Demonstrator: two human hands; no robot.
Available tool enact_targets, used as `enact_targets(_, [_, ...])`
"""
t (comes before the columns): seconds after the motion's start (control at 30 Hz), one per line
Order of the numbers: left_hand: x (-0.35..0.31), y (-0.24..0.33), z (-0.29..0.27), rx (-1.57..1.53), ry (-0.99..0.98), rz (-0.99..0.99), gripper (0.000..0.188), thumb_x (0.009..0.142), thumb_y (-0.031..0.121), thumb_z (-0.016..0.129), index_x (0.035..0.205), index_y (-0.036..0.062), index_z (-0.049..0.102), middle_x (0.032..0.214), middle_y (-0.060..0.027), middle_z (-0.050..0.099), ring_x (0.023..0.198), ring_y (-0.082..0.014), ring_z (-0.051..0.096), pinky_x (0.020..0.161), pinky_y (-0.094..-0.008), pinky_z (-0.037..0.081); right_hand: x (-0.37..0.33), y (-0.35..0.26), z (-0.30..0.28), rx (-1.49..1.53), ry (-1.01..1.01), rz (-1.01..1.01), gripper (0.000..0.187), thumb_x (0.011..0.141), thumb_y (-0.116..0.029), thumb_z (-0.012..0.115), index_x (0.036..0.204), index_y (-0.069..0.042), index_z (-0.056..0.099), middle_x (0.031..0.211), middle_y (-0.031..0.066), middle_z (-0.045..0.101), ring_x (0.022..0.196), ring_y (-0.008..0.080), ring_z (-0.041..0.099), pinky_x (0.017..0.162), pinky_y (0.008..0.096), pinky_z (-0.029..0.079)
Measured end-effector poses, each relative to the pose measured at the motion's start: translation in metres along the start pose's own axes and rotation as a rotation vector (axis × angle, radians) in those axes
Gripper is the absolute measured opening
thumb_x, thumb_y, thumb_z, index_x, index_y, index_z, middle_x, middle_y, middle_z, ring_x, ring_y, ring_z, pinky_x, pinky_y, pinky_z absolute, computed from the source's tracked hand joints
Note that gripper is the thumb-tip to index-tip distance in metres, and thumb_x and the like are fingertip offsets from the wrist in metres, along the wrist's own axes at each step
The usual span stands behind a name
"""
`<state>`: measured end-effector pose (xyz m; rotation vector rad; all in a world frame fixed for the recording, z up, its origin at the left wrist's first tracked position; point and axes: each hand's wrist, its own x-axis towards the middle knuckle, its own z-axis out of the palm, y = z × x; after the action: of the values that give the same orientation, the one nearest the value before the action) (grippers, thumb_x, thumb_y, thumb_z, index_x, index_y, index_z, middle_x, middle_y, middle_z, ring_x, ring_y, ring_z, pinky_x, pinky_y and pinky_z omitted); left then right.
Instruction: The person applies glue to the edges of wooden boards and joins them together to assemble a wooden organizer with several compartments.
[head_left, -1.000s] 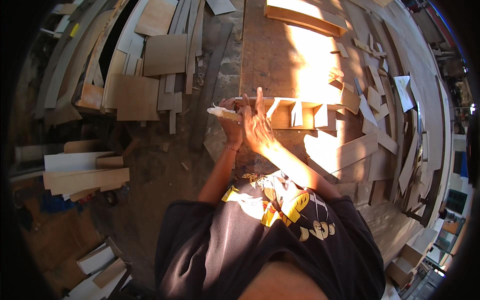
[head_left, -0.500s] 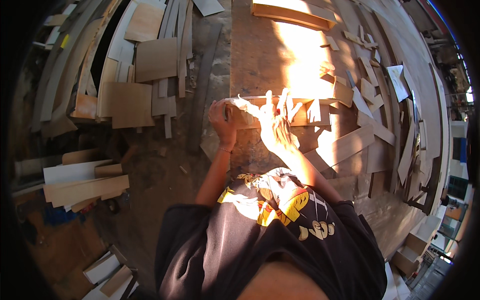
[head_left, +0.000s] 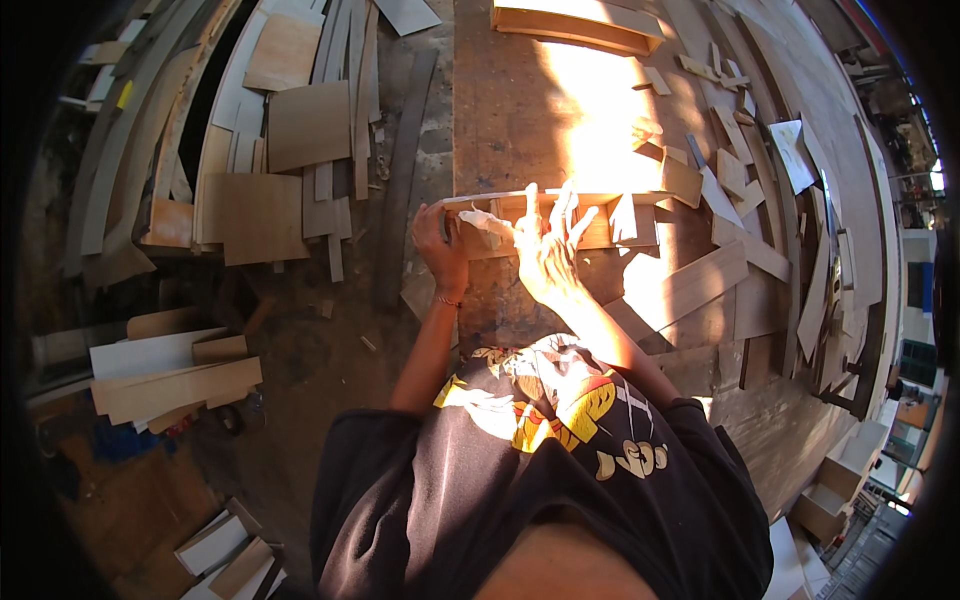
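Note:
A shallow, narrow wooden box frame (head_left: 598, 232) with thin walls and inner dividers lies across the workbench in front of me. My left hand (head_left: 440, 252) is closed round its left end, fingers over the far corner. Strong sun falls on my right hand (head_left: 547, 262), which lies over the middle of the frame with its fingers stretched and spread. A pale, crumpled-looking piece (head_left: 486, 222) shows at the tip of my right thumb, inside the frame's left part. Glare hides whether it is loose or wrapped on the thumb.
Another wooden box (head_left: 580, 28) stands at the bench's far end. Wood offcuts (head_left: 690, 285) lie right of the frame, with long boards (head_left: 770, 150) beyond. Plywood pieces (head_left: 310, 125) are stacked at the left. More panels (head_left: 175, 375) lie at lower left.
My right thumb and the pale piece have dropped from the frame's far edge to inside its left part. My left hand stays on the end, and the view has shifted slightly.

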<state>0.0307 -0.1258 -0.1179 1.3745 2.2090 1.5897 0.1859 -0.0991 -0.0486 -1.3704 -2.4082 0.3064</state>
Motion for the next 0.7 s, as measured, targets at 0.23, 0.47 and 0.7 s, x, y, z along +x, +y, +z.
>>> enact_targets(0.23, [-0.001, -0.004, 0.002, 0.008, -0.003, -0.005, 0.019, 0.087, 0.008, 0.054, 0.106, 0.0062, 0.056, 0.105, -0.0114, 0.058, 0.114, -0.0342, 0.046, 0.097, -0.0463, 0.033, -0.008, -0.003, -0.016, 0.175, -0.087, 0.055, 0.052, 0.092, -0.025, 0.036, 0.138, -0.002, 0.026, 0.133, 0.0277, 0.037, 0.132, 0.0514, 0.001, 0.094, 0.0708, -0.009])
enact_targets(0.47, [0.000, 0.001, 0.002, -0.018, 0.009, -0.004, 0.019, 0.086, 0.008, 0.055, 0.105, 0.0058, 0.056, 0.106, -0.0122, 0.057, 0.114, -0.0343, 0.046, 0.097, -0.0467, 0.033, -0.001, -0.001, -0.034, 0.226, -0.193, 0.137, 0.042, 0.091, -0.016, 0.037, 0.130, 0.002, 0.036, 0.117, 0.0211, 0.052, 0.133, 0.0473, 0.012, 0.094, 0.0724, -0.006])
enact_targets(0.7, [-0.001, -0.004, 0.003, -0.003, 0.005, -0.004, 0.019, 0.086, 0.008, 0.055, 0.105, 0.0058, 0.056, 0.104, -0.0120, 0.058, 0.113, -0.0337, 0.046, 0.096, -0.0465, 0.033, 0.013, -0.001, -0.016, -0.151, 0.002, -0.012, 0.048, 0.093, -0.024, 0.033, 0.138, -0.007, 0.029, 0.130, 0.0140, 0.043, 0.133, 0.0459, 0.013, 0.095, 0.0705, -0.009])
